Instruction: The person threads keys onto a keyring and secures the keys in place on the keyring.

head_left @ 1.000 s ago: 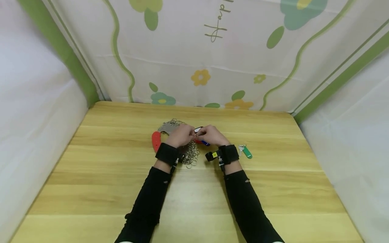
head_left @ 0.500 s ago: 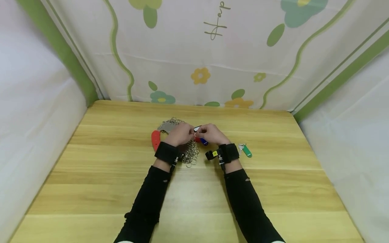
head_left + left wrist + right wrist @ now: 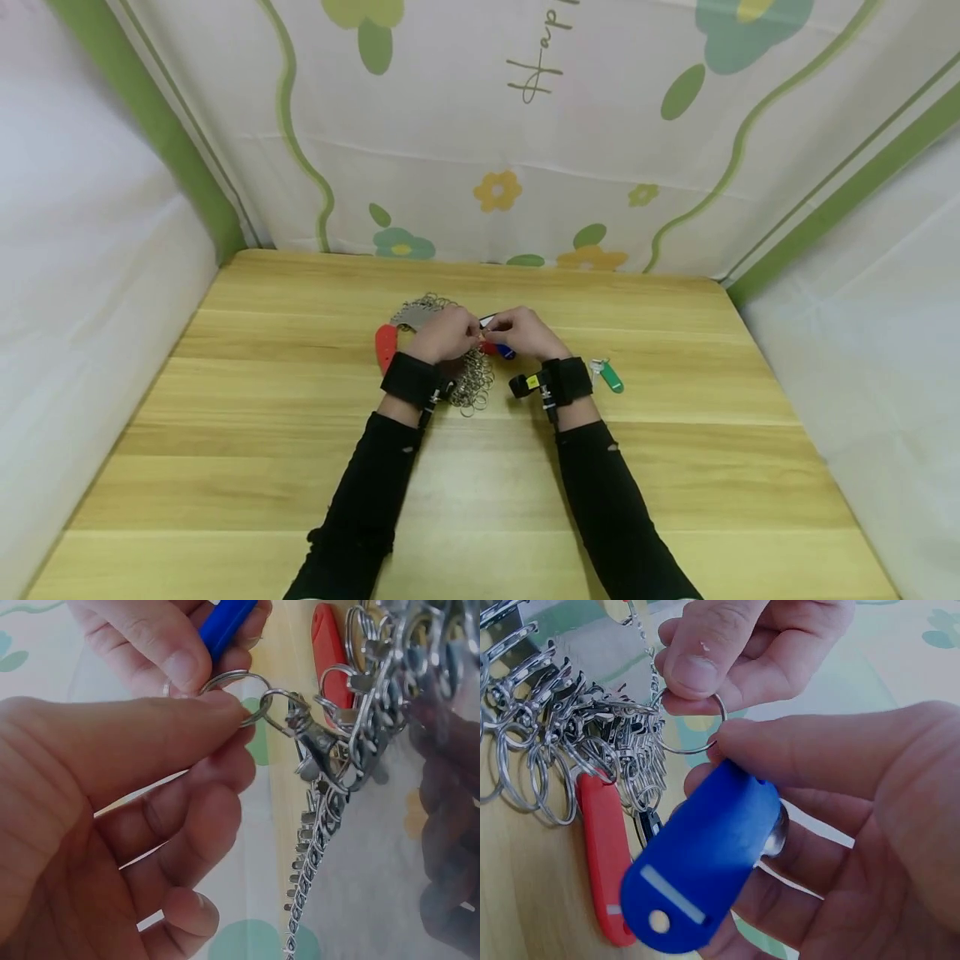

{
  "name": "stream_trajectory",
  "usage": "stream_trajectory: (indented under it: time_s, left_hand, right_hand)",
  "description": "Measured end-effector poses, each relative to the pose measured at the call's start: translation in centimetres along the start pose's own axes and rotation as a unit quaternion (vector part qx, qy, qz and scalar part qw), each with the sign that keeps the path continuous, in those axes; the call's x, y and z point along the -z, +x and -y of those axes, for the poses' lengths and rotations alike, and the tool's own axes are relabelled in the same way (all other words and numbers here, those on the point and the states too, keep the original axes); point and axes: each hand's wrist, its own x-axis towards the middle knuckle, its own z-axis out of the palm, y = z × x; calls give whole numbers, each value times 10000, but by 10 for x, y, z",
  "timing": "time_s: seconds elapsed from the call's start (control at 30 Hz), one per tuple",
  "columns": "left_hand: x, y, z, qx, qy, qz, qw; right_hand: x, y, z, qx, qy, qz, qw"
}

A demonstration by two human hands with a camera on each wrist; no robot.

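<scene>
My left hand (image 3: 447, 333) pinches a metal split ring (image 3: 692, 752) between thumb and forefinger. That ring loops through the end of a small metal clasp (image 3: 319, 742), one of several along a grey metal plate (image 3: 417, 315). Facing it, my right hand (image 3: 525, 335) pinches the ring's other side right at the top of a blue key tag (image 3: 705, 847). The tag hangs below the right thumb, and a round silver piece (image 3: 778, 832) shows partly behind it. A red key tag (image 3: 604, 855) hangs among the clasps and rings.
A red handle-like piece (image 3: 386, 347) lies at the plate's left end. To the right, a green key tag (image 3: 612, 377) with silver keys (image 3: 597, 369) lies on the wooden table (image 3: 480, 483). A flowered curtain (image 3: 450, 150) rises behind the table's far edge.
Both hands stay together in almost the same spot. The blue key tag has turned slightly below the right hand; the head view has shifted a little.
</scene>
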Motion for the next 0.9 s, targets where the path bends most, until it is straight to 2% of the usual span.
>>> stream_trajectory:
  time_s: [0.23, 0.43, 0.7, 0.9]
  left_hand:
    - [4, 0, -3, 34, 54, -76, 10000]
    - [2, -2, -1, 85, -7, -9, 10000]
    - [1, -2, 0, 1, 186, -57, 9998]
    - [1, -2, -4, 49, 276, 21, 9996]
  right_hand:
    - [1, 1, 3, 201, -214, -10, 9996]
    - [0, 1, -2, 188, -145, 13, 9997]
    - [-1, 1, -3, 182, -33, -250, 9995]
    - [-3, -2, 2, 275, -98, -46, 9996]
